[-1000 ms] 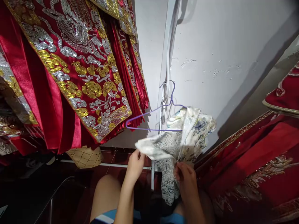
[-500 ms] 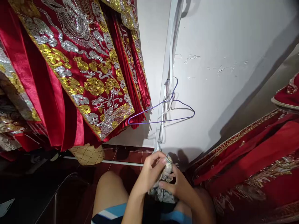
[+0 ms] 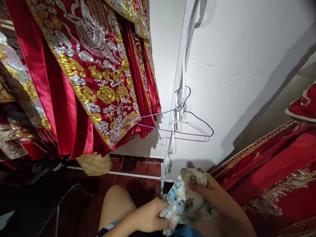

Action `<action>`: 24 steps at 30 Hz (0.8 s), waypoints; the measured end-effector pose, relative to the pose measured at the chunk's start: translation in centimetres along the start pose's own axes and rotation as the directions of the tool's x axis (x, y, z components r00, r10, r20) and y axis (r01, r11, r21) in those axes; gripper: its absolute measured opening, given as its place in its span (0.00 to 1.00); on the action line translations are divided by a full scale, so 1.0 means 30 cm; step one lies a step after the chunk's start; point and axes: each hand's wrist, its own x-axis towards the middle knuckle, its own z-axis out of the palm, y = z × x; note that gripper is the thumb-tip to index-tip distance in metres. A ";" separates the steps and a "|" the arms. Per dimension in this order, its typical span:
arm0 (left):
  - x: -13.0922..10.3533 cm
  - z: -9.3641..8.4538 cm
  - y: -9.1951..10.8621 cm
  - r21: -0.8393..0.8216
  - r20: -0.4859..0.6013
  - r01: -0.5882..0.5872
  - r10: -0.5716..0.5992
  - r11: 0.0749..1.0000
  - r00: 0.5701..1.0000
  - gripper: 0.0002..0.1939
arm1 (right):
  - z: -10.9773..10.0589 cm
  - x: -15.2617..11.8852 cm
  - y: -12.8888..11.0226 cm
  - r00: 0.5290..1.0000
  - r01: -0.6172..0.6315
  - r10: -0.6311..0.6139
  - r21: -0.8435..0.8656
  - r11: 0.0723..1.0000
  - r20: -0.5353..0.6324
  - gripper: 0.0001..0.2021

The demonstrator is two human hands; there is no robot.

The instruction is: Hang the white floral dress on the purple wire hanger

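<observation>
A white cloth with a blue and green floral print (image 3: pixel 176 197) is spread between my two hands, above my lap. My left hand (image 3: pixel 158 215) grips its lower left part, the fingers closed on the fabric. Higher up on the right, my right hand (image 3: pixel 207 191) pinches the cloth, its thumb lying over the front. Folds hide some of the fingertips, and the lower right of the fabric is blurred. I cannot make out what kind of garment or cloth it is.
A purple wire hanger (image 3: pixel 175 131) hangs on a white strap (image 3: pixel 184 65) at the wall. Red embroidered garments (image 3: pixel 106 95) hang on the left, and more red beaded cloth (image 3: pixel 278 168) on the right. A woven straw-coloured item (image 3: pixel 95 164) lies low on the left.
The bunched cloth has been opened out and shows its print. My left hand has moved down and my right hand up and to the right. The hanger has swung slightly.
</observation>
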 end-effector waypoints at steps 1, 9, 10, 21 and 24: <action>-0.023 -0.010 -0.017 0.132 0.050 0.002 -0.009 0.991 0.999 0.06 | -0.009 0.001 -0.035 0.999 0.044 -0.042 -0.052 0.998 0.030 0.13; -0.154 -0.321 0.083 0.688 -0.318 0.245 -0.019 0.683 0.948 0.10 | -0.037 0.199 -0.247 0.895 0.398 -0.446 -0.405 0.823 -0.027 0.08; -0.162 -0.356 0.117 0.704 -0.377 0.296 -0.013 0.645 0.926 0.13 | -0.043 0.252 -0.251 0.872 0.399 -0.477 -0.408 0.821 -0.106 0.08; -0.110 -0.456 0.327 0.792 -0.554 0.564 -0.114 0.233 0.825 0.11 | -0.100 0.492 -0.163 0.841 0.371 -0.499 -0.447 0.814 -0.210 0.09; -0.104 -0.478 0.351 0.778 -0.570 0.556 -0.043 0.293 0.821 0.10 | -0.149 0.416 -0.148 0.818 0.306 -0.500 -0.521 0.797 -0.284 0.09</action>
